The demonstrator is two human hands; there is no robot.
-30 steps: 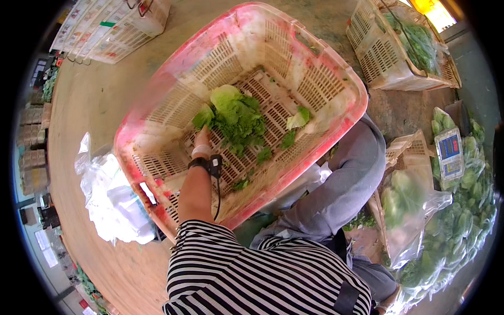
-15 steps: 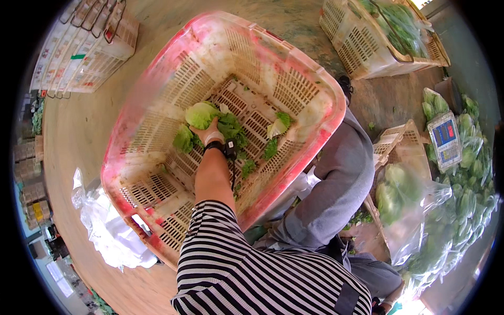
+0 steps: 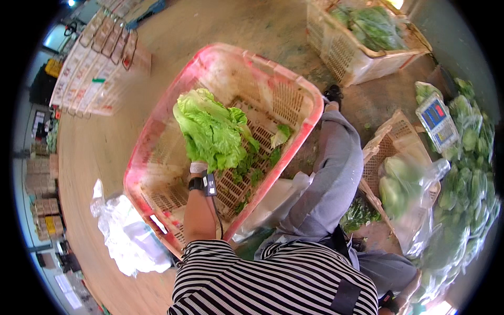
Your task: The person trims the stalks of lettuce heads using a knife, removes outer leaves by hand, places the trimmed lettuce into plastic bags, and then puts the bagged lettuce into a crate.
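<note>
A loose, leafy green lettuce (image 3: 210, 128) is raised inside a large, dirty white basket with a red rim (image 3: 315, 100). My left hand (image 3: 198, 167) grips it from below; the leaves cover the fingers, and only a pale strip by the wrist shows. A black band with a small box sits on that wrist. Scattered leaves and a pale lettuce scrap (image 3: 280, 137) lie on the slatted basket bottom. Low at the right edge, my right hand (image 3: 411, 289) is by my grey-trousered knee, its wrist also banded; its fingers cannot be made out.
White plastic bags (image 3: 134, 239) lie left of the basket. To my right are a smaller crate (image 3: 375, 149) with bagged lettuce, a digital scale (image 3: 438, 123), and a heap of bagged greens (image 3: 464, 194). A greens crate (image 3: 336, 47) stands far right, stacked crates (image 3: 100, 68) far left.
My left hand has lifted the lettuce off the basket bottom, and its leafy side now faces up. The view has shifted, so the basket sits lower in it.
</note>
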